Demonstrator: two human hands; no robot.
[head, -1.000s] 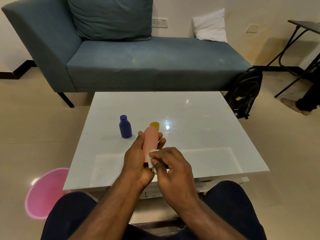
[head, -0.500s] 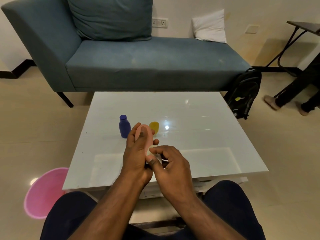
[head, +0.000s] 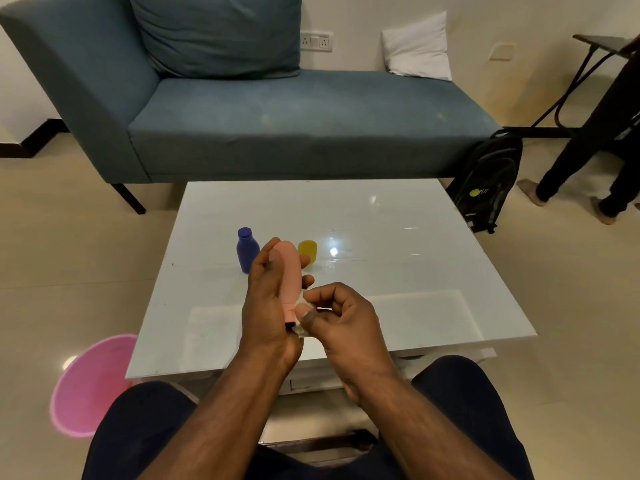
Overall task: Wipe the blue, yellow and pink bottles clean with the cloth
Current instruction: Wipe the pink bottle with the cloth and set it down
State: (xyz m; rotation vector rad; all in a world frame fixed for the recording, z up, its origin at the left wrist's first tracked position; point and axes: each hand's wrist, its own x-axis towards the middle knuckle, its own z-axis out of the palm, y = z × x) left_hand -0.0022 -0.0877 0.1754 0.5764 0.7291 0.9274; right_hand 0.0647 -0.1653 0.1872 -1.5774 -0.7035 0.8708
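Both hands (head: 301,306) now slightly higher.

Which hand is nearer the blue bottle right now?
Left. The left hand, gripping the pink bottle, overlaps the blue bottle in view; the right hand, pinching the cloth, is farther right.

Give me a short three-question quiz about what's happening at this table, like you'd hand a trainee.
1. True or false: the pink bottle stands on the table.
2. Which hand pinches the cloth? A) left B) right
3. Fill in: the blue bottle and the ______ bottle stand on the table.

Key:
1. False; the left hand holds it up.
2. B, the right hand.
3. Yellow; the yellow bottle.
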